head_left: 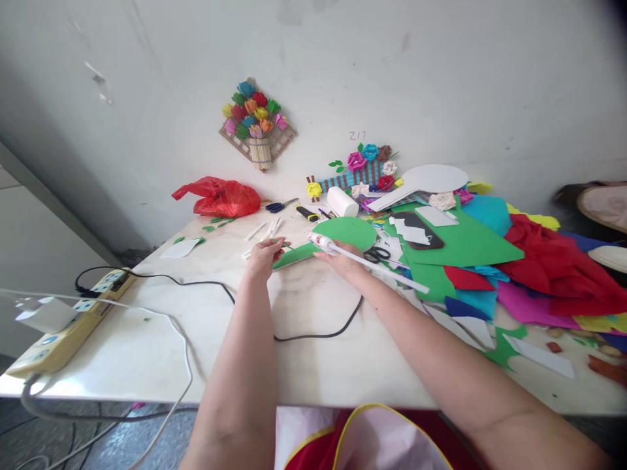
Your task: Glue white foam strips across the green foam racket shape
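My left hand [267, 256] is closed in a pinch, with a bit of small green paper piece [288, 245] showing at its fingertips. My right hand [341, 259] grips a white hot glue gun [322, 242], its nozzle pointing left toward my left hand. A long white glue stick [386, 269] sticks out of the gun's back, over my right wrist. Between and behind both hands lies a green paddle-shaped piece [345, 228], round at the right with a narrow handle running left. Black-handled scissors [377, 254] lie just right of it.
A black cord [313, 337] loops across the table to a power strip [83, 320]. Behind stand a red plastic bag [223, 197], blue scissors [280, 205], and a yellow-black cutter [307, 213]. Paper sheets, a phone [416, 230] and red crepe paper [558, 261] crowd the right.
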`<control>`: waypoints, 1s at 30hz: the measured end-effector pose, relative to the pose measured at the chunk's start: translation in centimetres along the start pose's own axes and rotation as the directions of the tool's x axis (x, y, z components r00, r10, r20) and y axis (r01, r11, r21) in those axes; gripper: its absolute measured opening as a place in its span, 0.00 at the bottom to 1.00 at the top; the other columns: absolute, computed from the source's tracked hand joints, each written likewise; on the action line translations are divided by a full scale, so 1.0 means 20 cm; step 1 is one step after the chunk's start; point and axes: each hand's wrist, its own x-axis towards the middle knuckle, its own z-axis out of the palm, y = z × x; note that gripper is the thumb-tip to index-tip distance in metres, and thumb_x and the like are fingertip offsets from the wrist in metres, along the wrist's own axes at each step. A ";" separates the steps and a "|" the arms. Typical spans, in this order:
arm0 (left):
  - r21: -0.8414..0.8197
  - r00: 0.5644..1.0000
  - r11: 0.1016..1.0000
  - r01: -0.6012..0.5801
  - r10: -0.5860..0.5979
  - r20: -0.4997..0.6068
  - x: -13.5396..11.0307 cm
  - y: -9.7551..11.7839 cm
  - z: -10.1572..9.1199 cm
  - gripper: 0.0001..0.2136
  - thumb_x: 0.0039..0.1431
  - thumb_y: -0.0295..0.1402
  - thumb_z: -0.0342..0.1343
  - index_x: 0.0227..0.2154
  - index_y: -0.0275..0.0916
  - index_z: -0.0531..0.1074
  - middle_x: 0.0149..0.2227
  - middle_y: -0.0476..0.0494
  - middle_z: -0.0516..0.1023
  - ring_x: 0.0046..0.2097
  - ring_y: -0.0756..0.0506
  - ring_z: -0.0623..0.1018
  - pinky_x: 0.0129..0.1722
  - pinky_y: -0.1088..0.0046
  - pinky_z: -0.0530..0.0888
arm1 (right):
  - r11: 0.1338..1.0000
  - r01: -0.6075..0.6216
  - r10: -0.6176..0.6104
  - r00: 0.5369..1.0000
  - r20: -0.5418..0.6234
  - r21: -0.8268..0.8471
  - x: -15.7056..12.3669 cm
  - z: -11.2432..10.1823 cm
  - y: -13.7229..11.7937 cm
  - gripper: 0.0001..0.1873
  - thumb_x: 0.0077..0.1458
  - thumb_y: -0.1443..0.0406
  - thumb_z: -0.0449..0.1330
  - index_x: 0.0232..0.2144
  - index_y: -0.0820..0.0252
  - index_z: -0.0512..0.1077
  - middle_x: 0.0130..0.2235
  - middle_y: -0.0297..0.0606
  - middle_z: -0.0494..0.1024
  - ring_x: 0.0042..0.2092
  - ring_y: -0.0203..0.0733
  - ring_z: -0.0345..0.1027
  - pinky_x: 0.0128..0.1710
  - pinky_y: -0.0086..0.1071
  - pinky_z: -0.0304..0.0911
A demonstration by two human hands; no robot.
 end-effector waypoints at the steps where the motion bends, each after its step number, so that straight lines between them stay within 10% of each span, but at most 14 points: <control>1: -0.041 1.000 0.999 0.007 -0.006 0.018 0.00 -0.01 0.00 0.12 0.37 0.28 0.61 0.29 0.31 0.72 0.28 0.42 0.77 0.20 0.57 0.66 0.17 0.84 0.61 | 0.999 0.000 0.000 1.000 0.010 -0.048 0.00 -0.01 0.00 0.23 0.47 0.48 0.54 0.40 0.55 0.71 0.34 0.39 0.77 0.36 0.46 0.70 0.34 0.34 0.62; 12: -0.175 0.994 0.984 0.042 -0.023 0.108 0.03 -0.05 0.00 0.06 0.44 0.21 0.54 0.29 0.30 0.70 0.27 0.42 0.75 0.27 0.53 0.74 0.32 0.76 0.73 | 0.960 0.190 -0.194 0.981 -0.002 -0.206 0.08 0.00 -0.04 0.28 0.54 0.62 0.50 0.56 0.65 0.54 0.47 0.47 0.69 0.47 0.46 0.62 0.41 0.33 0.58; 30: 0.212 0.972 0.977 -0.032 -0.020 0.236 -0.06 0.03 0.07 0.16 0.34 0.41 0.65 0.23 0.32 0.75 0.22 0.45 0.74 0.26 0.50 0.72 0.33 0.72 0.71 | 0.953 0.098 -0.177 0.948 -0.265 -0.287 0.27 0.12 -0.11 0.25 0.54 0.65 0.51 0.55 0.64 0.56 0.47 0.50 0.66 0.45 0.48 0.60 0.41 0.36 0.54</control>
